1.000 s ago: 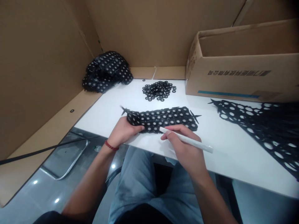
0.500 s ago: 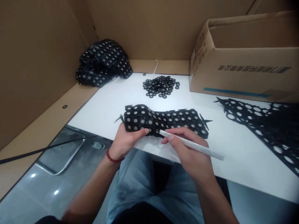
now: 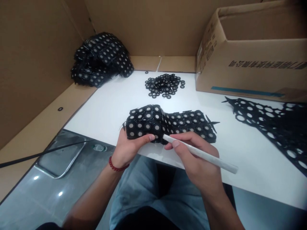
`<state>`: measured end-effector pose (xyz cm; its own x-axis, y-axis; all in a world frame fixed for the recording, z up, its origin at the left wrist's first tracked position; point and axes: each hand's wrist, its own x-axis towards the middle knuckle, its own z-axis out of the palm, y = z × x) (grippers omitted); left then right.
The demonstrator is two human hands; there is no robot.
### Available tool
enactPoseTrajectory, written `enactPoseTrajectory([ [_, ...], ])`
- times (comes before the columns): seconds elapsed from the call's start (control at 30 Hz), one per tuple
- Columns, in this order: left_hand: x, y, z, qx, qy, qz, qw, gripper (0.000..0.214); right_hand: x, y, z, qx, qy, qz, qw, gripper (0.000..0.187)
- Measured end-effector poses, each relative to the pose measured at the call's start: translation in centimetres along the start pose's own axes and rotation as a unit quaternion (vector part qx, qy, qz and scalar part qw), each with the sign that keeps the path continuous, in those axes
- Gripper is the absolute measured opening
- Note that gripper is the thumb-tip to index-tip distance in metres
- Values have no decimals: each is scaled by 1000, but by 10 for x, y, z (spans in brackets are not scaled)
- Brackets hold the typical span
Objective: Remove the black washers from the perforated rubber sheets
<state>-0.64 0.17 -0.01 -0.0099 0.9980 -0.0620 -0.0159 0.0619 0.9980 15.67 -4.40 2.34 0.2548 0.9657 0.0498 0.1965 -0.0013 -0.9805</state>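
A black rubbery sheet point(image 3: 144, 124) with rows of ring shapes and pale round centres lies bent across the white table in front of me. My left hand point(image 3: 130, 145) is closed on its left end, thumb on top, other fingers hidden underneath. Between the thumb and fingers of my right hand point(image 3: 201, 163) is a slim white stick point(image 3: 208, 155), held like a pen. Its tip touches or nearly touches the sheet's near edge, close to my left thumb. Beyond the sheet sits a pile of loose black rings point(image 3: 164, 83).
A heap of similar black sheets point(image 3: 103, 57) stands at the back left. On the right, a black sheet with open holes point(image 3: 271, 127) lies before a cardboard box point(image 3: 251, 68). One stray ring point(image 3: 60, 109) rests on the cardboard at left. Cardboard walls enclose the table point(image 3: 107, 95).
The sheet's left part is raised and bulges more, with a sharper fold near the middle. The stick's tip has shifted slightly relative to it. The view has moved a little.
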Motion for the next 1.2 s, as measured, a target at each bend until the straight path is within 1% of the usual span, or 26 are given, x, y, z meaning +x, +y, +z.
enactPoseTrajectory([
  [0.13, -1, -1, 1, -8, 19, 13, 1000, 40, 1, -1, 1, -18, -7, 17, 1000, 11],
  [0.33, -3, -2, 2, -4, 44, 4, 999, 30, 6, 4, -2, -47, -68, 24, 996, 16],
  [0.43, -3, -4, 2, -5, 47, 1, 999, 26, 8, 5, -2, -70, -100, 25, 992, 17],
  [0.53, -3, -5, 3, -12, 56, -8, 998, 25, 9, 3, -2, -76, -106, 35, 991, 18],
  [0.6, -2, -5, 3, -10, 65, -5, 998, 27, 8, 2, -3, -56, -95, 43, 993, 16],
  [0.63, -1, -5, 3, -7, 69, -1, 998, 27, 8, 1, -4, -37, -78, 47, 995, 14],
  [0.7, 0, -4, 4, 4, 82, 6, 997, 30, 6, 2, -8, 2, -18, 51, 999, 11],
  [0.77, -1, -1, 7, 33, 92, 5, 995, 31, 4, 3, -11, 17, 49, 54, 997, 10],
  [0.8, -2, 1, 9, 55, 91, 3, 994, 31, 3, 4, -13, 14, 70, 55, 996, 10],
  [0.83, -4, 4, 12, 82, 85, 3, 993, 30, 3, 5, -15, 8, 77, 54, 996, 9],
  [0.9, -7, 9, 18, 142, 76, 13, 987, 29, 2, 6, -16, -2, 62, 47, 997, 7],
  [0.97, -11, 14, 21, 189, 85, 30, 978, 28, 1, 5, -17, 0, 48, 40, 998, 7],
  [1.0, -13, 16, 22, 207, 89, 28, 974, 28, 1, 5, -16, 2, 50, 40, 998, 7],
  [1.1, -17, 20, 23, 249, 87, -9, 965, 27, 0, 4, -16, 7, 66, 45, 997, 8],
  [1.2, -20, 19, 22, 278, 83, -17, 957, 22, 0, 6, -17, 7, 28, 40, 999, 7],
])
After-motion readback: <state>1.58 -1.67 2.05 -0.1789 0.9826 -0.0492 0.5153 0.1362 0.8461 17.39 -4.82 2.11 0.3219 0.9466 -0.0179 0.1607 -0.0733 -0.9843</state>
